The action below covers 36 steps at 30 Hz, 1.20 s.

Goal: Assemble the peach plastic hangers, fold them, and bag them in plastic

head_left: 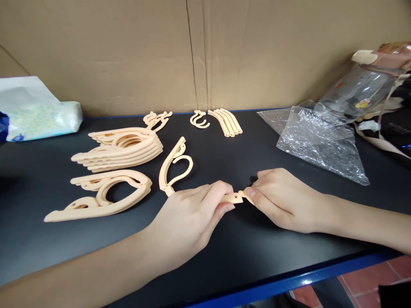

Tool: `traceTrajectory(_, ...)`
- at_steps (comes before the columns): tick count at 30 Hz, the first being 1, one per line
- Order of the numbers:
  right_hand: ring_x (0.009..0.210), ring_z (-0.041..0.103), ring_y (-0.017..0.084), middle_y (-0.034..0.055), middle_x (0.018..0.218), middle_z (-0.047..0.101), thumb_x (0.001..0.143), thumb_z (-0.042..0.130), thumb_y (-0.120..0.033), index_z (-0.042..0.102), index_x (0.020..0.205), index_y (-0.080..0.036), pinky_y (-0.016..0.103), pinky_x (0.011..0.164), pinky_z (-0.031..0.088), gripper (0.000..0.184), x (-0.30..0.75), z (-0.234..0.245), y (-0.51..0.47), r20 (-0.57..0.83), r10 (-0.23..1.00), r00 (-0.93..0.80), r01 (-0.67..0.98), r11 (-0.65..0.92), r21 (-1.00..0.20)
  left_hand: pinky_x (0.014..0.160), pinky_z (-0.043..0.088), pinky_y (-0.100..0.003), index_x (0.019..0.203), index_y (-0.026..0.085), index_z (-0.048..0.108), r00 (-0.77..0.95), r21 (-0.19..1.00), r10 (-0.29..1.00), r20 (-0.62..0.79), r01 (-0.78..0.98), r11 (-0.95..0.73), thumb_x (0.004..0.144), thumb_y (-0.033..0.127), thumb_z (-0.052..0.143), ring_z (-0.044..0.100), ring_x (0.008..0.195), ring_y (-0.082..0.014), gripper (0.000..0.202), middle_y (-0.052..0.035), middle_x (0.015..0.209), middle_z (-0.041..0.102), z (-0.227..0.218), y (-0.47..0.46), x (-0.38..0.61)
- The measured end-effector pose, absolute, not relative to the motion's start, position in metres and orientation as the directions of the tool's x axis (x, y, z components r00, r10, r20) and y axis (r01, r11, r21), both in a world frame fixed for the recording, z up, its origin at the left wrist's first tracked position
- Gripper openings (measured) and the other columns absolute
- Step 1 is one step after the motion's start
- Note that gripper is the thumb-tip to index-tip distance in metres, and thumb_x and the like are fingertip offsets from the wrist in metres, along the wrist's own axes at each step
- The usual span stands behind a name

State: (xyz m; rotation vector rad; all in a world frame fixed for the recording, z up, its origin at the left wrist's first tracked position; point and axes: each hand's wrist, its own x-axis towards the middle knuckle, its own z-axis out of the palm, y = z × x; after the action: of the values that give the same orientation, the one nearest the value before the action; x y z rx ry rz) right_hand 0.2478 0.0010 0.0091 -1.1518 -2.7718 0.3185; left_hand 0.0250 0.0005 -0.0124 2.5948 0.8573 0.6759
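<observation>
My left hand [195, 214] is closed around a cream plastic folding hanger arm [236, 197]; its end with a small hole sticks out past my thumb. Behind that hand stands a joined hanger piece with a hook [167, 169], which seems to run down under my fingers. My right hand [285, 201] pinches a small cream piece [246, 196] that meets the hanger arm's end. Most of that piece is hidden by my fingers. To the left lie folded hangers [135, 194], with a taller stack of folded hangers [128, 154] behind them.
At the back lie loose hooks [199, 119], hanger arms [226, 123] and small cream parts [157, 119]. A crumpled clear plastic bag [317, 141] and a clear bottle [359, 92] are on the right. A tissue pack [41, 119] sits at left. Cardboard [128, 55] stands behind the table.
</observation>
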Motion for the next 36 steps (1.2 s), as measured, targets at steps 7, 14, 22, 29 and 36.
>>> traceTrajectory(7,0.044,0.024,0.01,-0.0024,0.045,0.042,0.099,0.024,-0.02,0.041,0.056,-0.018,0.031,0.056,0.022,0.047,0.2472,0.0063,0.0016,0.043,0.705,-0.708,0.68,0.697,-0.228,0.057,0.049,-0.022,0.103,0.022,0.049,0.71,0.476,0.634,0.307,0.462,-0.748,0.106,0.028,0.031,0.068,0.07,-0.0125,0.018,0.0014,0.091,0.07,-0.0149,0.0011,0.0248)
traceTrajectory(14,0.043,0.02,0.01,-0.0006,0.043,0.045,0.099,0.025,-0.02,0.046,0.052,-0.017,0.032,0.056,0.021,0.051,0.2451,0.007,0.0,0.014,0.702,-0.712,0.688,0.701,-0.19,0.056,0.05,-0.022,0.099,0.022,0.049,0.717,0.473,0.637,0.283,0.473,-0.743,0.106,0.029,0.03,0.068,0.068,-0.013,0.021,0.0006,0.088,0.071,-0.0128,0.0005,0.0251)
traceTrajectory(22,0.042,0.028,0.01,0.001,0.049,0.057,0.094,0.025,-0.015,0.051,0.054,-0.017,0.032,0.057,0.024,0.048,0.2452,0.0052,-0.0014,0.053,0.643,-0.764,0.634,0.764,-0.124,0.056,0.05,-0.024,0.095,0.021,0.049,0.752,0.445,0.61,0.25,0.47,-0.762,0.106,0.027,0.029,0.068,0.067,-0.0145,0.023,-0.0005,0.085,0.071,-0.0073,-0.0003,0.0257)
traceTrajectory(29,0.043,0.035,0.01,0.0009,0.051,0.057,0.088,0.035,-0.027,0.053,0.058,-0.018,0.032,0.056,0.022,0.037,0.2503,0.0018,-0.003,0.094,0.58,-0.809,0.577,0.815,-0.062,0.055,0.048,-0.024,0.092,0.021,0.047,0.771,0.416,0.593,0.232,0.472,-0.777,0.105,0.025,0.032,0.068,0.066,-0.0147,0.02,0.0012,0.081,0.07,-0.0074,0.0005,0.0253)
traceTrajectory(36,0.042,0.036,0.009,0.0008,0.049,0.057,0.092,0.036,-0.034,0.051,0.056,-0.017,0.031,0.054,0.021,0.043,0.2493,0.0032,-0.0038,0.104,0.57,-0.815,0.569,0.821,-0.038,0.058,0.05,-0.024,0.093,0.021,0.048,0.773,0.413,0.584,0.249,0.46,-0.786,0.104,0.022,0.034,0.07,0.07,-0.0151,0.018,0.0004,0.085,0.072,-0.009,0.0021,0.0257)
